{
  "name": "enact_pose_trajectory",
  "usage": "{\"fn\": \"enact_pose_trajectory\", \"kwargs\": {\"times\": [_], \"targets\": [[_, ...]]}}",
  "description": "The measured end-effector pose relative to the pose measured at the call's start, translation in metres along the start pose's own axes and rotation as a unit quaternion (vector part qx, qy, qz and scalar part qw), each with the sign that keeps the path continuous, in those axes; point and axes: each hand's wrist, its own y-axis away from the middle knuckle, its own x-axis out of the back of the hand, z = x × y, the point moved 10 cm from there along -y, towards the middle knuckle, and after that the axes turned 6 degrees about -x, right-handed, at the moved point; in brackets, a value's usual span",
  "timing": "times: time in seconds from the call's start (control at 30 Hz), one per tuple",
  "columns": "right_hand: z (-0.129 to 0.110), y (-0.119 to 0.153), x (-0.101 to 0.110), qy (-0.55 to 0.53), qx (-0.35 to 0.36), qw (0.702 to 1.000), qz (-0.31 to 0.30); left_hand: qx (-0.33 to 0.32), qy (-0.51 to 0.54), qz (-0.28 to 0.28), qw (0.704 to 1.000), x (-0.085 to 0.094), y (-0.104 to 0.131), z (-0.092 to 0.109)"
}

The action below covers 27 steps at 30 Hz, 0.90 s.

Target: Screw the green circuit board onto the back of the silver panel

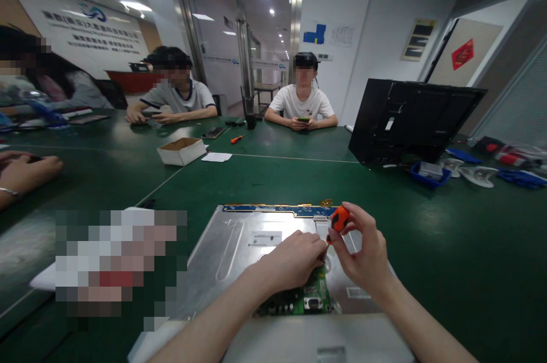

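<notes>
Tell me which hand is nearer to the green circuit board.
The left hand: it is close over the green circuit board, hiding part of it. The right hand is farther off, to the board's right, gripping an orange screwdriver.

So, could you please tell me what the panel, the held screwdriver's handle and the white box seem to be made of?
Panel: probably sheet metal, dull silver, with a pressed outline in it. Handle: likely plastic, bright orange with darker patches that may be rubber. White box: likely cardboard, matt, with thin flat walls and a brown inside.
</notes>
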Motion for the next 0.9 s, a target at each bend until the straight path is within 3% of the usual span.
{"fn": "enact_pose_trajectory", "kwargs": {"times": [0.4, 0.63, 0.9], "targets": [[-0.0064, -0.0033, -0.0035, -0.021, 0.014, 0.999, -0.021, 0.008, -0.017, -0.005, 1.000, -0.0043, -0.0012, -0.0040], [-0.0044, 0.0000, 0.0006, 0.005, 0.007, 1.000, 0.015, 0.012, -0.020, -0.015, 1.000, -0.0001, 0.0001, 0.0010], [-0.0070, -0.0025, -0.0025, -0.007, 0.016, 1.000, -0.021, 0.010, -0.013, -0.001, 1.000, -0.0019, -0.0015, -0.0016]]}}
